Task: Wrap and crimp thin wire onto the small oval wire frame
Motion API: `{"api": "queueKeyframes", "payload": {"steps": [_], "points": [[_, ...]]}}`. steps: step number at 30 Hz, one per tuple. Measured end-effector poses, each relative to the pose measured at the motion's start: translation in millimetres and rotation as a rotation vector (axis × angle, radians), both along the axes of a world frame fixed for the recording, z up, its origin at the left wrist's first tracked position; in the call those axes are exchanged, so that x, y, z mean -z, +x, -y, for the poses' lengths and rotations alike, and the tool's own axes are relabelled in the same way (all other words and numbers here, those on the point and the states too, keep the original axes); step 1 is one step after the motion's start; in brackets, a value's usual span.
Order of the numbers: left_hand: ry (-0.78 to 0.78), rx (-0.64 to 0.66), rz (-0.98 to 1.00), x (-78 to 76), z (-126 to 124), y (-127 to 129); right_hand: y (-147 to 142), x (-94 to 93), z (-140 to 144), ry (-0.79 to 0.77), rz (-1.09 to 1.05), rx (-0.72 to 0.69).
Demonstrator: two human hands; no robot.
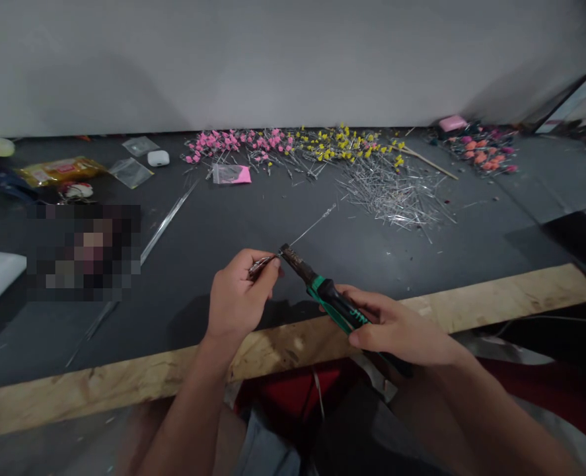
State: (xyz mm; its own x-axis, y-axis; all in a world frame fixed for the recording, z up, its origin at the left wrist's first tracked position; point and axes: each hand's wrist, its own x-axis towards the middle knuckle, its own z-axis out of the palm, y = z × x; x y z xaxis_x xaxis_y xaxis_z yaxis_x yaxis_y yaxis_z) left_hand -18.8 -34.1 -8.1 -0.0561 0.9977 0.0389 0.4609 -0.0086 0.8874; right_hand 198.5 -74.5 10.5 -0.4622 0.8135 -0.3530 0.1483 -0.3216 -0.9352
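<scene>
My right hand (392,324) is wrapped round pliers (339,301) with green and black handles. Their dark jaws (295,259) meet the fingertips of my left hand (240,291). That hand is closed in a pinch on thin metal wire (259,266), partly hidden by the fingers. From the plier tips a fine wire (310,229) runs up and to the right, with small twisted loops at its far end. Whether the jaws are fully closed on it I cannot make out.
Pink-tipped wires (233,142), yellow-tipped wires (345,144) and a heap of bare wire pieces (396,195) lie at the back. A small bag of pink material (232,174) sits before them. Long straight wires (168,221) lie left. A wooden strip (124,380) edges the table.
</scene>
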Motion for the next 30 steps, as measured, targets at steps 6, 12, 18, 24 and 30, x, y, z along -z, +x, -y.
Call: {"api": "queueKeyframes", "payload": {"steps": [6,12,18,24,30], "points": [[-0.08,-0.008,0.112,-3.0,-1.3,0.6,-3.7,0.8,-0.3,0.107,0.105,-0.045],[-0.154,-0.027,0.26,-2.7,-4.0,1.0,-11.6,5.3,1.3,0.209,0.184,-0.054],[-0.181,-0.024,0.311,-0.3,-7.1,-4.1,-13.6,5.3,-3.2,0.223,0.158,-0.055],[-0.199,0.011,0.295,-2.5,-8.0,-5.8,-8.9,0.8,-6.0,0.171,0.117,-0.087],[-0.198,0.031,0.242,1.2,-8.7,-7.4,-8.2,0.9,-7.6,0.131,0.069,-0.121]]}}
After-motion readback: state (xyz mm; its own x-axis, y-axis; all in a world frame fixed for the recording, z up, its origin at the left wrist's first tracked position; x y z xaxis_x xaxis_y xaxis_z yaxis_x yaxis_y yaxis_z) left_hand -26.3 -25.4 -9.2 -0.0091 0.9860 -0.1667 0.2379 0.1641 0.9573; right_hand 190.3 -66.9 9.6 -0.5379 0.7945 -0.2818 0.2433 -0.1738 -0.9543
